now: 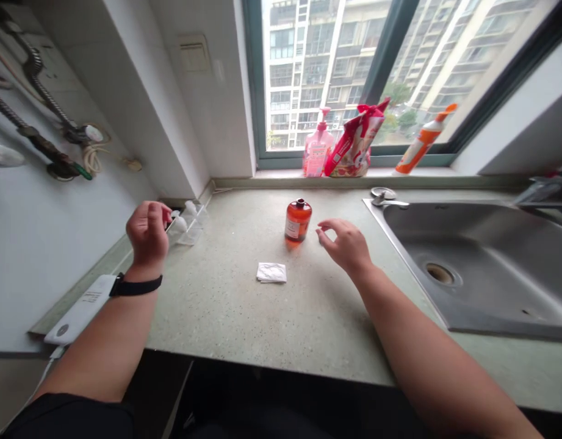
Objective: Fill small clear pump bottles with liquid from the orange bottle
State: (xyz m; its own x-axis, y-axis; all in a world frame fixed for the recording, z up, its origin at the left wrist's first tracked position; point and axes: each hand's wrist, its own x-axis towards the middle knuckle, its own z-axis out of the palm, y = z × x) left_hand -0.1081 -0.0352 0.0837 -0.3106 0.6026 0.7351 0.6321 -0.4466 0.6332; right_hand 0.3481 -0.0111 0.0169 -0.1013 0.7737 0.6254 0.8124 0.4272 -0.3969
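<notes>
An amber glass bottle [298, 222] with a pale label and an uncapped neck stands upright on the counter. Just right of it is my right hand [347, 245], its fingers curved and thumb apart, with nothing seen between them and a small gap to the bottle. At the left, my left hand [149, 231] is raised with its fingers curled closed; what they may hold is hidden. A clear plastic rack [193, 227] with white rounded pieces sits right beside those fingers. On the counter in front of the bottle lies a folded white tissue [271, 272].
A steel sink [482, 262] takes up the right side, with a faucet [385, 196] at its corner. A pink pump bottle [318, 149], a red bag [357, 143] and an orange-and-white bottle [420, 146] line the windowsill. A white power strip [82, 310] lies along the left edge.
</notes>
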